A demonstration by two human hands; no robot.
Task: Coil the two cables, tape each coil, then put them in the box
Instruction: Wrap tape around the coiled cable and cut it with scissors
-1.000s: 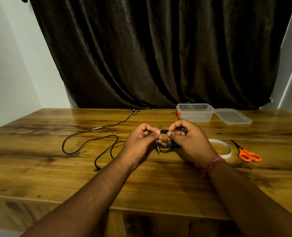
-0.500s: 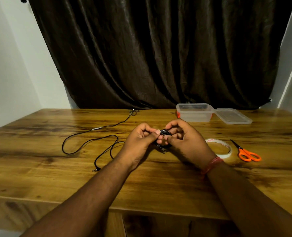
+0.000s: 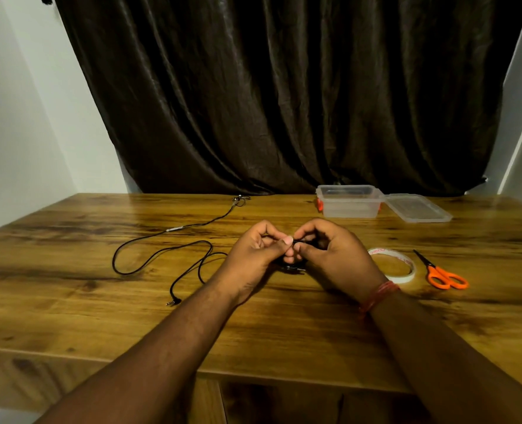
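Both hands, the left [image 3: 253, 252] and the right [image 3: 330, 255], pinched a small black coil [image 3: 294, 266] together just above the table [image 3: 70, 301], while the second cable [image 3: 161, 252] lay loose at the left and the box [image 3: 350, 206] stood open behind.

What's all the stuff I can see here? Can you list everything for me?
coiled cable: 1, black, gripped between both hands, mostly hidden
loose cable: 1, black, uncoiled on table, left
box: 1, clear with orange clips, open, far right
lid: 1, clear, right of box
tape roll: 1, white, right of hands
scissors: 1, orange handles, right of tape
table: 1, brown wood
curtain: 1, dark brown, behind
left hand: 1, fingers curled on coil
right hand: 1, red wrist thread, fingers curled on coil
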